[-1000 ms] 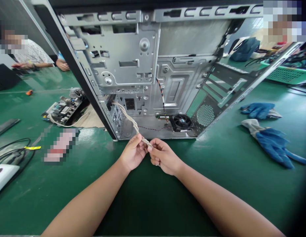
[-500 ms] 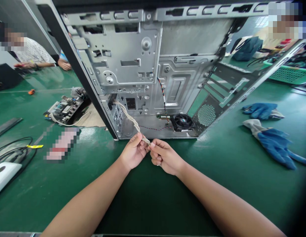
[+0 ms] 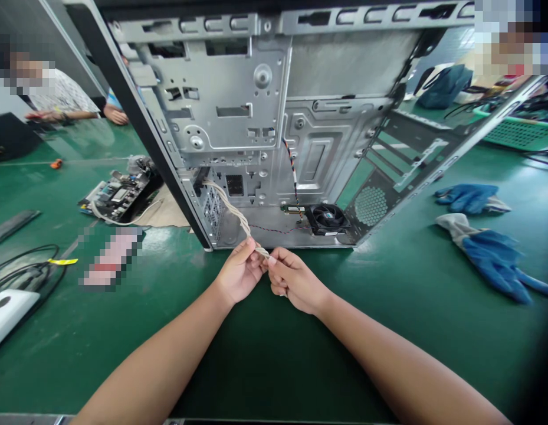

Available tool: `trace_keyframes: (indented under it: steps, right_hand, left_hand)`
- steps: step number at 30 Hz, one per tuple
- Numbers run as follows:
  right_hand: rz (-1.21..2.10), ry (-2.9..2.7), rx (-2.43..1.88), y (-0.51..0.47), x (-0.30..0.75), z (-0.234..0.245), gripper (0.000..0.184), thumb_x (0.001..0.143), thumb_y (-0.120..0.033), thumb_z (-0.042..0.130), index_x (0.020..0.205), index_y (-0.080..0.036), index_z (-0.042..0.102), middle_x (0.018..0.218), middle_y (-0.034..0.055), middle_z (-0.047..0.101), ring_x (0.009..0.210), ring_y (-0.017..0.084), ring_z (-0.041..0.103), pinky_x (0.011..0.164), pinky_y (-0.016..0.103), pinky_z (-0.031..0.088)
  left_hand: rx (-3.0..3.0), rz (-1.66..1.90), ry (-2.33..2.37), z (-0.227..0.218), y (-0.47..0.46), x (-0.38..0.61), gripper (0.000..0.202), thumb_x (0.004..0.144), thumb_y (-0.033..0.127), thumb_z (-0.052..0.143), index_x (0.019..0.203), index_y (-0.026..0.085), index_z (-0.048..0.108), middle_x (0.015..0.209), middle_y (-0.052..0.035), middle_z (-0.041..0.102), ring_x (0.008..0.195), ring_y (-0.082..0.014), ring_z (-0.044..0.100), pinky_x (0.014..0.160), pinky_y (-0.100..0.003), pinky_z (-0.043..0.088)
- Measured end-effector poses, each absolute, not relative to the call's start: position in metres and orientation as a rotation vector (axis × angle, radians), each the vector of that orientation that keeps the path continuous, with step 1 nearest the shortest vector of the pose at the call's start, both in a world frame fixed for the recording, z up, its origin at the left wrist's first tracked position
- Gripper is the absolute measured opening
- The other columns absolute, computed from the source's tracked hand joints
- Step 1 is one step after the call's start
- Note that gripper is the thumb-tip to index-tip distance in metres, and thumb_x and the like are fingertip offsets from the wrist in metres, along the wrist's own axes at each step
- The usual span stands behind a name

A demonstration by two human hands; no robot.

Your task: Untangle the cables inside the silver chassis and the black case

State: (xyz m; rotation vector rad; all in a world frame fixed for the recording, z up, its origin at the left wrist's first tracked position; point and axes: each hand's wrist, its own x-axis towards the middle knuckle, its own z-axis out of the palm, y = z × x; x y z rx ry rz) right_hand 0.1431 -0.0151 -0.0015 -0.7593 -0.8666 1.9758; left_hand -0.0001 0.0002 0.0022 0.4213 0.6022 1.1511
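A twisted cream cable [image 3: 232,206] comes out of a slot low in the near-left side of an open metal case [image 3: 232,88] and slopes down to a person's two bare hands. Reading the clock from those hands, the slot is at 11. The left hand [image 3: 242,268] has its grip pinched on the cable, thumb against fingers; the right hand's [image 3: 295,280] grip pinches it just beside, and hides what lies beyond. The case stands on a green table [image 3: 366,295] at 12. On the case's floor, at 2, sits a black fan [image 3: 329,218]; a thin multicoloured wire [image 3: 294,171] hangs near it, at 1. Outside, a circuit board [image 3: 123,189] lies at 10, with a seated person [image 3: 61,88] farther off that way. Blue gloves [image 3: 490,251] lie toward 3, and a green basket [image 3: 521,133] rests at 2.
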Motion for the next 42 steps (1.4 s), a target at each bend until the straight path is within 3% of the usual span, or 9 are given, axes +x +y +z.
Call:
trace_keyframes:
  steps: [10,25,35,42]
  right_hand:
    - [2.031,-0.808,-0.749,-0.0138,0.1445,0.0010,0.029,0.080,-0.038,0.071,0.075,-0.019,0.050,0.051,-0.0091,0.036,0.044,0.005,0.022,0.042,0.019,0.021]
    - [1.991,-0.820,-0.754,-0.0134,0.1426,-0.0052,0.027,0.077,-0.034,0.074,0.072,-0.018,0.052,0.048,-0.0086,0.040,0.044,0.005,0.028,0.043,0.020,0.027]
    - [2.095,-0.709,-0.702,-0.0132,0.1453,-0.0019,0.025,0.079,-0.035,0.072,0.074,-0.018,0.055,0.048,-0.0086,0.038,0.043,0.005,0.026,0.042,0.019,0.023]
    - [1.911,-0.855,-0.800,-0.0162,0.1391,-0.0029,0.029,0.077,-0.036,0.073,0.074,-0.019,0.050,0.048,-0.0096,0.041,0.041,0.005,0.030,0.042,0.020,0.028]
  left_hand:
    - [0.417,1.157,0.591,0.0027,0.0011,-0.0002,0.030,0.078,0.033,0.074,0.071,0.016,0.051,0.055,0.0078,0.039,0.049,-0.0050,0.038,0.060,-0.022,0.043]
    - [0.425,1.164,0.597,0.0041,0.0004,0.0011,0.031,0.078,0.032,0.075,0.069,0.015,0.050,0.055,0.0073,0.038,0.050,-0.0050,0.037,0.057,-0.019,0.041]
    - [0.426,1.164,0.598,0.0029,0.0011,-0.0009,0.026,0.080,0.032,0.073,0.074,0.015,0.054,0.055,0.0071,0.040,0.050,-0.0054,0.038,0.058,-0.020,0.042]
    - [0.392,1.170,0.598,0.0023,0.0012,0.0005,0.030,0.078,0.031,0.075,0.071,0.016,0.050,0.056,0.0077,0.039,0.050,-0.0046,0.038,0.056,-0.019,0.041]
